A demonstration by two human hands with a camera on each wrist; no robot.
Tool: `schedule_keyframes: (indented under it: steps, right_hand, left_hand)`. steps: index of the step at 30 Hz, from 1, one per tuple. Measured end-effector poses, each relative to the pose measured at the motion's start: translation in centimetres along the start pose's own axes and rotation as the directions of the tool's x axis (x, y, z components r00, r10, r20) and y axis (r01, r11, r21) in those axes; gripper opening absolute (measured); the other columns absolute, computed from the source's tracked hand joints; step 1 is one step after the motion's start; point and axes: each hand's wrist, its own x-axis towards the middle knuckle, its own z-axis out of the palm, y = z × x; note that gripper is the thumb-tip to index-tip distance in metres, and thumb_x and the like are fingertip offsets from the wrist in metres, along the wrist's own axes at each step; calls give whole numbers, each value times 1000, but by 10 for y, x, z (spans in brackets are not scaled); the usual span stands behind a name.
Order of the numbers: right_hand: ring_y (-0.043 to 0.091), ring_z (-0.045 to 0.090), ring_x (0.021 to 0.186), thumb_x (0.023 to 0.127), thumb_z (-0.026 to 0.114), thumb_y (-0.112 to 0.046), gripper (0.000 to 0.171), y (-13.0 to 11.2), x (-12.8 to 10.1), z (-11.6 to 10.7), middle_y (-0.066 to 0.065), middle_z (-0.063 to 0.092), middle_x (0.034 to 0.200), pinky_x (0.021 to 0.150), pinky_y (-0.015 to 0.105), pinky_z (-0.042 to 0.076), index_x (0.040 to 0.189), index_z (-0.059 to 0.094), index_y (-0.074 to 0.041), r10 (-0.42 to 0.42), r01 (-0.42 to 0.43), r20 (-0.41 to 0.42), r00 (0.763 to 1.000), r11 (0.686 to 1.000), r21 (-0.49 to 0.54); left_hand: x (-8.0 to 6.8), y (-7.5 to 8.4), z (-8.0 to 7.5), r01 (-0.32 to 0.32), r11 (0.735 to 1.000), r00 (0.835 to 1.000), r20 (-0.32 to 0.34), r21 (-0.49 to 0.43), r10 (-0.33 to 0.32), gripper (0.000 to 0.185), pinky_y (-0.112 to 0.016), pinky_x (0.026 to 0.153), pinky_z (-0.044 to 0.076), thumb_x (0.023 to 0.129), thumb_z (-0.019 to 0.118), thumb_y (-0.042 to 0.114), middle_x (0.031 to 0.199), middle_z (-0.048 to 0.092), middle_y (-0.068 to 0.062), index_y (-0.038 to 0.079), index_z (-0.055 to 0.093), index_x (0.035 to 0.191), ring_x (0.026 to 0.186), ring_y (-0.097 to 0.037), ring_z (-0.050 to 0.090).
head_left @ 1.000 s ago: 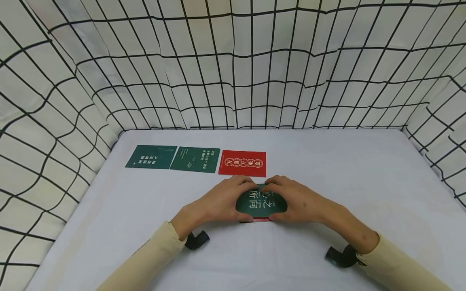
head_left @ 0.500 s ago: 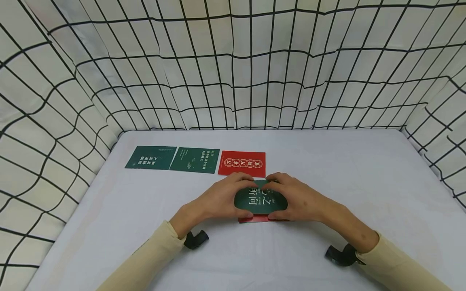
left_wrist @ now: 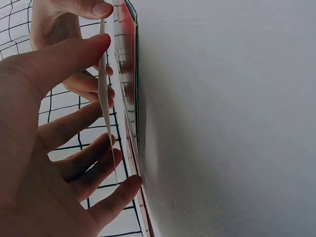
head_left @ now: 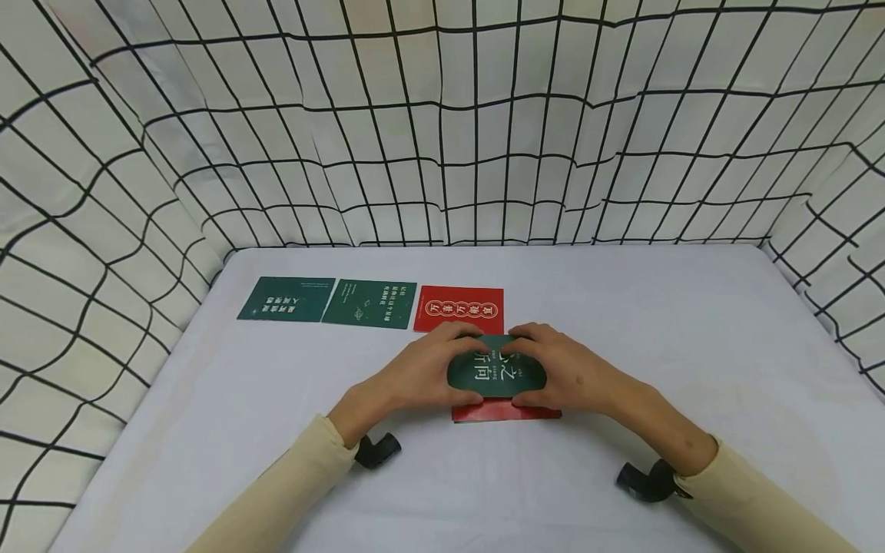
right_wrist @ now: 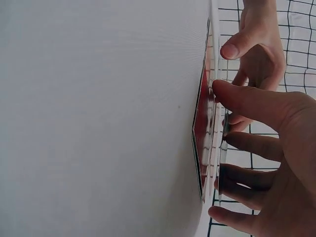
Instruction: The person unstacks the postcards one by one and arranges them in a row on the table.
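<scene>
Head view shows both hands meeting over a small stack of cards near the middle of the white table (head_left: 622, 322). The left hand (head_left: 422, 376) and the right hand (head_left: 567, 378) each pinch the top green card (head_left: 496, 374) at its side edges, thumbs at the near edge and fingers at the far edge. The card is lifted slightly off the red card (head_left: 505, 412) beneath it, which lies flat on the table and shows along its near edge.

The left wrist view shows the green card (left_wrist: 106, 118) edge-on, thin and slightly bowed between the left thumb and fingers (left_wrist: 74, 158). The right wrist view shows the same card edge (right_wrist: 215, 98) held apart from the stack (right_wrist: 201, 138) by the right fingers (right_wrist: 247, 143).

Handling judgement: the card appears light, thin and flexible, with a smooth face that may slip. Grip belongs at opposite edges, with light pressure to avoid creasing.

Beyond the hands, three cards lie flat in a row: two dark green cards (head_left: 287, 299) (head_left: 370, 303) and one red card with round emblems (head_left: 459, 308). A grid-patterned cloth (head_left: 442, 123) encloses the table.
</scene>
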Motion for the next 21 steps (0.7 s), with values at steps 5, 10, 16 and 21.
schedule_keyframes:
  steps: [5, 10, 16, 21]
  right_hand:
    - [32, 52, 137, 77, 91, -41, 70, 2, 1, 0, 9, 52, 151, 97, 48, 62, 139, 64, -22, 16, -16, 3, 1000, 1000, 14]
    - [32, 51, 139, 77, 91, -40, 70, 4, 2, 1, 9, 51, 152, 97, 48, 62, 139, 64, -23, 24, -24, 9, 1000, 999, 28]
    - [32, 49, 141, 77, 92, -39, 72, 5, 3, -2, 9, 49, 154, 97, 48, 62, 140, 63, -23, 38, -39, 20, 999, 998, 46]
    - [33, 49, 142, 76, 92, -39, 73, 6, 5, -3, 9, 48, 155, 97, 49, 62, 141, 62, -23, 43, -44, 19, 999, 998, 47]
  left_hand:
    - [2, 0, 0, 8, 1000, 1000, 8, -1, -8, 62, -40, 107, 57, 80, 88, 37, 151, 51, -3, 24, 67, 136, 141, -21, 47]
    - [3, -1, 1, 15, 1000, 1000, 6, -2, -15, 61, -40, 108, 56, 80, 88, 38, 153, 50, -2, 25, 67, 136, 144, -22, 45]
    - [5, -2, 0, 14, 1000, 1000, 3, -13, -14, 61, -40, 108, 56, 80, 88, 39, 154, 50, -2, 25, 67, 136, 147, -22, 43]
    - [7, -2, -1, 4, 1000, 1000, -1, -20, -4, 63, -39, 107, 57, 79, 89, 37, 154, 50, -2, 24, 67, 136, 146, -22, 43]
